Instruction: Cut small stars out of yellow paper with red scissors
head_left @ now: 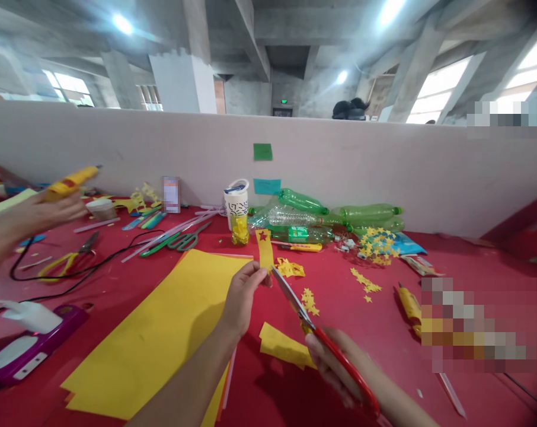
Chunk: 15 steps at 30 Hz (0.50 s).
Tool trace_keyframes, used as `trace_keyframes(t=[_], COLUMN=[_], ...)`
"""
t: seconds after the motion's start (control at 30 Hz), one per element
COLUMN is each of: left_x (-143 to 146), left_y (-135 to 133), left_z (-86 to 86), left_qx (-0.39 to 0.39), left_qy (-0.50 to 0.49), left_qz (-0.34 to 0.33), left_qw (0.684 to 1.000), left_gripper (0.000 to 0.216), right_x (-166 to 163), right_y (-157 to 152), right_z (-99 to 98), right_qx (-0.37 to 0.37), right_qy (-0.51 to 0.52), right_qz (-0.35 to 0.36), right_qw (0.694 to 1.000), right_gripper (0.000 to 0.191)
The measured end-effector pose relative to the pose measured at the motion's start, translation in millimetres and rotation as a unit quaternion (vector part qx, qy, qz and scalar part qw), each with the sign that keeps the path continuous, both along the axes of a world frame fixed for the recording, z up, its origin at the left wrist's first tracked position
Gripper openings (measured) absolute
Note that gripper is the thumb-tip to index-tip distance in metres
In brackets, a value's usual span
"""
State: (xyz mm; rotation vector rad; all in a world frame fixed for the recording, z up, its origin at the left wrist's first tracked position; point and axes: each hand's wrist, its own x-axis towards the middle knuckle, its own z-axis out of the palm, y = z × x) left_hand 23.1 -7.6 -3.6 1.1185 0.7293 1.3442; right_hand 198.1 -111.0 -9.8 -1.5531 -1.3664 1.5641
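My left hand (pixel 243 296) pinches the lower end of a narrow yellow paper strip (pixel 265 249) and holds it upright; a star-shaped hole sits near its top. My right hand (pixel 335 362) grips red-handled scissors (pixel 304 314), whose blades point up and left and meet the strip's lower edge. A large yellow sheet (pixel 162 332) lies flat on the red table (pixel 384 332) under my left forearm. A yellow offcut (pixel 284 347) rests between my hands. Cut yellow stars (pixel 310 301) lie scattered just beyond the scissors.
At the left, another person's hand (pixel 50 207) holds a yellow glue gun (pixel 73 181). Green plastic bottles (pixel 331 216), a white cup (pixel 236 201), green scissors (pixel 179 240), yellow-handled scissors (pixel 66 258), a black cable, a purple device (pixel 28 344) and a yellow knife (pixel 409 305) lie around. A white partition (pixel 384 172) runs behind.
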Motion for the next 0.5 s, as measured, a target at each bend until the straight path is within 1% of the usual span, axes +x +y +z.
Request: trace_keyframes(t=[0.13, 0.2, 0.33, 0.5], left_x=[-0.8, -1.7, -3.5, -4.0], left_y=[-0.7, -0.5, 0.5, 1.8], left_z=[-0.1, 0.0, 0.2, -0.1], left_qx=[-0.001, 0.001, 0.009, 0.014], left_qy=[0.008, 0.013, 0.023, 0.03], left_qz=[0.003, 0.001, -0.012, -0.017], left_qw=[1.0, 1.0, 1.0, 0.999], left_gripper=[0.012, 0.013, 0.016, 0.017], right_x=[2.8, 3.1, 2.7, 4.7], right_y=[0.2, -0.4, -1.7, -1.7], right_z=[-1.9, 1.0, 7.2, 3.7], right_qx=[-0.001, 0.004, 0.012, 0.017], right_qy=[-0.002, -0.006, -0.012, 0.01], right_qz=[0.02, 0.035, 0.042, 0.047], right_qw=[1.0, 0.999, 0.999, 0.999], right_gripper=[0.049, 0.048, 0.048, 0.046])
